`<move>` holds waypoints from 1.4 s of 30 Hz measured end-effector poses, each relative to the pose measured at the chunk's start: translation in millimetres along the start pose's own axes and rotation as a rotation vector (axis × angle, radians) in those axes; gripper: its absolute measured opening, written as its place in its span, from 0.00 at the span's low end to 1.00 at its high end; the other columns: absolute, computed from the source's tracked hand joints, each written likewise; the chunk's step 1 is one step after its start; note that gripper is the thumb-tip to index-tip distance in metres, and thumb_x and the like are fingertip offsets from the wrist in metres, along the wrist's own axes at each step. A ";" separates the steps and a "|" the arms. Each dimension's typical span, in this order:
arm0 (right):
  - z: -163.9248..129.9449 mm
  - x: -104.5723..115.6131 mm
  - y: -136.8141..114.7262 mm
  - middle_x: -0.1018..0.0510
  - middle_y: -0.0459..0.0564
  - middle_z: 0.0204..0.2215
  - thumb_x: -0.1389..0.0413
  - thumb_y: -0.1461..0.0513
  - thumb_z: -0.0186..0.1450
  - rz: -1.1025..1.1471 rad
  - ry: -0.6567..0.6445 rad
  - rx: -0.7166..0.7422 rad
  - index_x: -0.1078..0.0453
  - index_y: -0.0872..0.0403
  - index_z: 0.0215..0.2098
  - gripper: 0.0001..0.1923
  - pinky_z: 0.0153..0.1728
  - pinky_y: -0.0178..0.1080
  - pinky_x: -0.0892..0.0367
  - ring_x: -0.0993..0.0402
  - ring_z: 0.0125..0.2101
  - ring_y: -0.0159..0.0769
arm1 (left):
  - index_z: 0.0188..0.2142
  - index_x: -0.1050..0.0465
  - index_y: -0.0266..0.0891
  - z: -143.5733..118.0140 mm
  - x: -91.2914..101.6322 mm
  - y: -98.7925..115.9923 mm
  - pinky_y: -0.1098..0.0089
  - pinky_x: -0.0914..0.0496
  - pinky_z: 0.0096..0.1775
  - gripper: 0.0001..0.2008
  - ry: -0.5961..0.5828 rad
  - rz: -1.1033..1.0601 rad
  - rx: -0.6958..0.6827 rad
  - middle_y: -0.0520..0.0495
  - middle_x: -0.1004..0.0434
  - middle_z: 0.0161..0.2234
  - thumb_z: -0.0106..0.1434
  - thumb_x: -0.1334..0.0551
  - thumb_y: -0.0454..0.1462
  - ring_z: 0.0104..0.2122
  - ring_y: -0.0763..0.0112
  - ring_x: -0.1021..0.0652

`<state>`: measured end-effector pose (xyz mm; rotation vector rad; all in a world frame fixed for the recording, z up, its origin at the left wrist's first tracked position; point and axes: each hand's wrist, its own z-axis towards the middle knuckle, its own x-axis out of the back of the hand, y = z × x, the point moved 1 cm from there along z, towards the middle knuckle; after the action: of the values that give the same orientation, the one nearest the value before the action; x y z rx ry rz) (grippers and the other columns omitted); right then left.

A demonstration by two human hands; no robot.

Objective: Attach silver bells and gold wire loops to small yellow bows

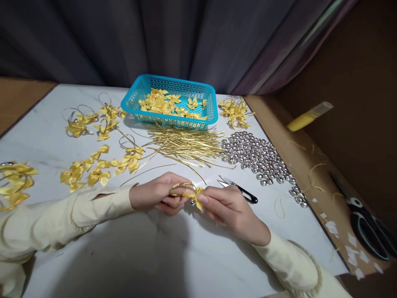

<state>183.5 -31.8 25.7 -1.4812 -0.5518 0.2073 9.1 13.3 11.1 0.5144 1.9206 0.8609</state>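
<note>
Between my two hands, above the white tabletop, is a yellow ribbon bow with a small silver bell and a looped gold wire. My left hand is closed on the wire loop side, its fingers curled beneath. Thumb and fingers of my right hand pinch the bow from the right. Black-handled thread snips lie just behind my right hand. A pile of gold wires spreads beyond both hands, and a heap of silver bells lies to its right.
A blue basket of yellow bows stands at the back. Bow clusters with wire loops lie left, and another cluster right. Loose bows lie left of centre. Large scissors, paper scraps and a yellow tube are at the right.
</note>
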 end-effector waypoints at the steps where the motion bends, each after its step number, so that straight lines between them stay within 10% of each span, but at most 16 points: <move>1: 0.4 -0.3 -0.1 0.40 0.38 0.11 0.52 0.61 0.67 0.010 0.004 -0.005 0.37 0.57 0.22 0.16 0.13 0.27 0.51 0.49 0.12 0.20 | 0.22 0.40 0.35 0.2 -0.6 0.0 0.82 0.54 0.13 0.13 0.007 -0.004 0.000 0.63 0.56 0.10 0.60 0.42 0.37 0.10 0.85 0.51; 18: 6.8 8.7 1.9 0.30 0.43 0.18 0.49 0.59 0.65 -0.130 0.039 -0.006 0.30 0.58 0.28 0.12 0.18 0.27 0.45 0.42 0.16 0.22 | 0.25 0.39 0.35 -6.3 -5.0 13.4 0.79 0.48 0.17 0.13 0.150 0.342 -0.138 0.61 0.48 0.14 0.62 0.44 0.41 0.13 0.83 0.45; 28: 5.1 8.1 3.7 0.23 0.46 0.22 0.47 0.65 0.63 -0.348 0.152 0.227 0.28 0.57 0.28 0.07 0.24 0.29 0.37 0.31 0.21 0.26 | 0.21 0.40 0.36 -10.7 -10.6 19.6 0.79 0.48 0.19 0.13 0.267 0.938 -0.281 0.58 0.44 0.13 0.61 0.49 0.36 0.15 0.81 0.42; 42: 1.1 5.5 10.1 0.22 0.50 0.28 0.53 0.74 0.62 -0.415 0.231 0.403 0.28 0.56 0.33 0.14 0.29 0.33 0.35 0.29 0.28 0.31 | 0.21 0.46 0.38 -10.7 -17.6 17.4 0.77 0.51 0.20 0.12 0.255 1.197 -0.457 0.59 0.54 0.16 0.60 0.50 0.32 0.17 0.80 0.49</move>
<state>189.7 -27.3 17.1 -0.9590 -0.5774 -0.1696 8.1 9.5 37.8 1.3413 1.4139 2.1264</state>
